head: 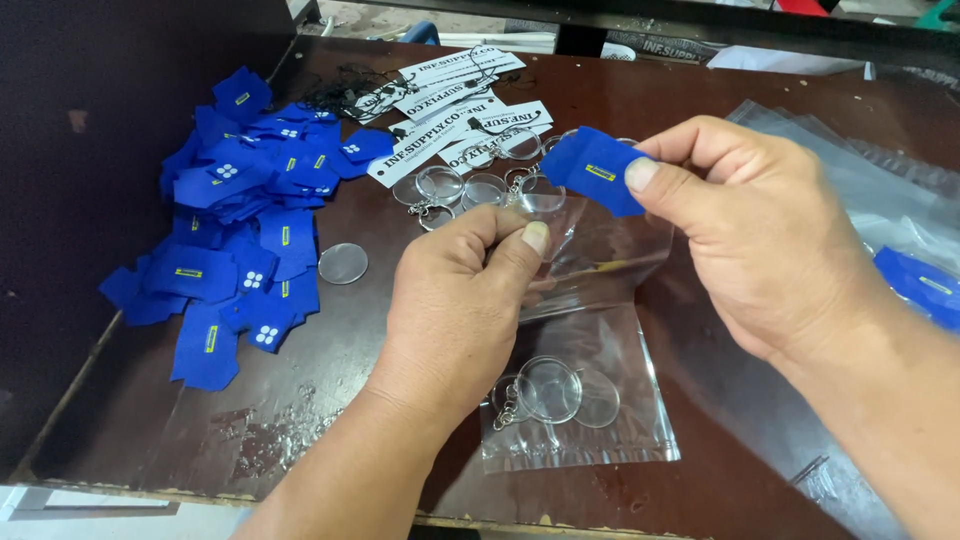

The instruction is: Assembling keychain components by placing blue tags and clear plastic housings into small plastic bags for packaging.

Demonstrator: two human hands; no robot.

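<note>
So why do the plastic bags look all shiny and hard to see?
Head view: light from above glints off the clear bag held in the left hand, so it shows as pale streaks; the bag lying on the table and the stack of bags at the right glare the same way. The blue tag in the right hand stays sharp, and the far top edge looks softer.

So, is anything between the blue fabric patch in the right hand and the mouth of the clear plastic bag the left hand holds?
Nothing visible. The blue fabric patch, pinched in the right hand, sits just above the clear plastic bag, which the left hand grips at its top edge.
</note>
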